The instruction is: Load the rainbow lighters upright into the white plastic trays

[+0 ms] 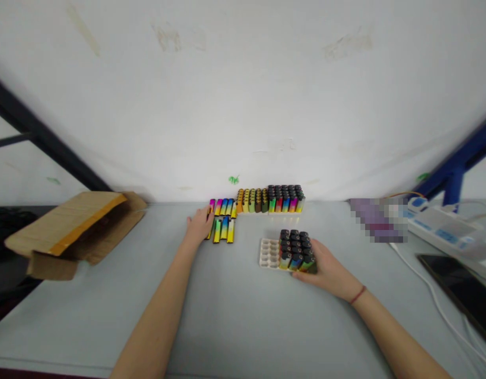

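My left hand (199, 225) reaches to a group of rainbow-coloured lighters (224, 222) lying flat on the grey table; its fingers curl around one lighter at the group's left edge. My right hand (325, 269) grips the near right corner of a white tray (268, 253). That tray is partly filled with upright black-capped lighters (296, 248), and its left slots are bare. Against the wall stands a full tray of lighters (272, 200).
An open cardboard box (75, 226) lies on its side at the table's left edge. A white power strip (444, 226) with cables, a dark phone (462, 292) and a blurred patch sit at the right. The wall closes the table's far side.
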The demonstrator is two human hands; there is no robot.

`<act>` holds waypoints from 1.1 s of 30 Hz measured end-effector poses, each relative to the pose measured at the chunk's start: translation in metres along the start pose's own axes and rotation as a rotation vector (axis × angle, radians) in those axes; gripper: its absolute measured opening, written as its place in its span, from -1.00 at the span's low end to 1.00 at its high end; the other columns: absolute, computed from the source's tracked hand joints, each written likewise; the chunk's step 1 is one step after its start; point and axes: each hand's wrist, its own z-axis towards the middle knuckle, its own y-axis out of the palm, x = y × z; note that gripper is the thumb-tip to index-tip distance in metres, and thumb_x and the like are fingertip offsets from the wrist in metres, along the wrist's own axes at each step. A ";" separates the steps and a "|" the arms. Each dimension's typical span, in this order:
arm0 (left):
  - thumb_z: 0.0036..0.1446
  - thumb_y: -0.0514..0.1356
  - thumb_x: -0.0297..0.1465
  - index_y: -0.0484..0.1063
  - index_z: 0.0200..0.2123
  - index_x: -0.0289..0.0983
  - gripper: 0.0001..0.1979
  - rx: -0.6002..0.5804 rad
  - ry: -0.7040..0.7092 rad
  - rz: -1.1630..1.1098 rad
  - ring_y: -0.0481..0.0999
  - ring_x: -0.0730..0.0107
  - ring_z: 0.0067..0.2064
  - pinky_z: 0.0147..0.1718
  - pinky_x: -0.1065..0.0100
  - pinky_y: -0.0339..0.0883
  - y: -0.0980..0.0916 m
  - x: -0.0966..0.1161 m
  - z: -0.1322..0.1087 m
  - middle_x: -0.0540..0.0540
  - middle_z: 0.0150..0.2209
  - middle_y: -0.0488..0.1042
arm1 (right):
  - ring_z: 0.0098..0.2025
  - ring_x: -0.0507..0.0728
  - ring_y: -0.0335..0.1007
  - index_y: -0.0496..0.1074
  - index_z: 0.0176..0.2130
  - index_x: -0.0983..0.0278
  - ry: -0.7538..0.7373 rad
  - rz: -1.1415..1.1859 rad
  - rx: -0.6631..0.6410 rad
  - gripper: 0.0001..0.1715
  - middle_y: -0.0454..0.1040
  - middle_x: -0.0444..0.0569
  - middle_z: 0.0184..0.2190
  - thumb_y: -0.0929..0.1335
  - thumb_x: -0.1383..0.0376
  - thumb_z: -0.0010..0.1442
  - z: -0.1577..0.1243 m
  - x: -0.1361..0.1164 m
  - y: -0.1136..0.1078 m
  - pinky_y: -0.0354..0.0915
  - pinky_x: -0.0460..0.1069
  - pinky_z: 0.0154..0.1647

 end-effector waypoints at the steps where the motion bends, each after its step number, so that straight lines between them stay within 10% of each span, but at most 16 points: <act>1: 0.35 -0.14 -0.27 0.32 0.23 -0.24 -0.50 -0.003 0.010 -0.003 0.25 -0.13 0.34 0.22 -0.40 0.01 0.000 0.001 0.003 -0.33 0.25 0.39 | 0.10 0.40 0.41 0.26 0.21 0.27 -0.002 0.000 0.005 -0.14 0.47 0.18 0.07 0.48 -0.01 0.05 0.000 0.000 0.000 0.32 0.30 0.17; 8: 0.37 -0.22 -0.20 0.19 0.34 -0.32 -0.40 -0.067 0.042 -0.142 0.13 -0.04 0.41 0.34 -0.23 -0.08 -0.006 -0.009 0.001 -0.33 0.37 0.21 | 0.12 0.41 0.39 0.23 0.24 0.32 -0.022 -0.002 0.001 -0.10 0.45 0.22 0.11 0.48 -0.01 0.06 -0.001 0.004 0.002 0.30 0.31 0.19; 15: 0.13 0.07 0.17 0.07 0.41 -0.27 -0.07 -0.094 0.387 -0.048 -0.23 -0.22 0.47 0.34 -0.18 -0.08 -0.005 -0.031 -0.050 -0.34 0.48 -0.15 | 0.14 0.42 0.38 0.20 0.26 0.30 -0.024 -0.007 -0.004 -0.09 0.43 0.23 0.13 0.48 0.02 0.07 -0.001 0.005 0.002 0.29 0.33 0.21; 33: 0.26 0.08 -0.01 0.33 0.28 -0.18 -0.38 -0.092 0.482 0.037 0.08 -0.09 0.41 0.32 -0.19 0.00 0.002 -0.011 -0.035 -0.28 0.37 0.18 | 0.15 0.41 0.37 0.21 0.26 0.27 -0.024 0.010 0.019 -0.09 0.43 0.21 0.14 0.49 0.01 0.05 0.000 0.004 0.003 0.28 0.33 0.22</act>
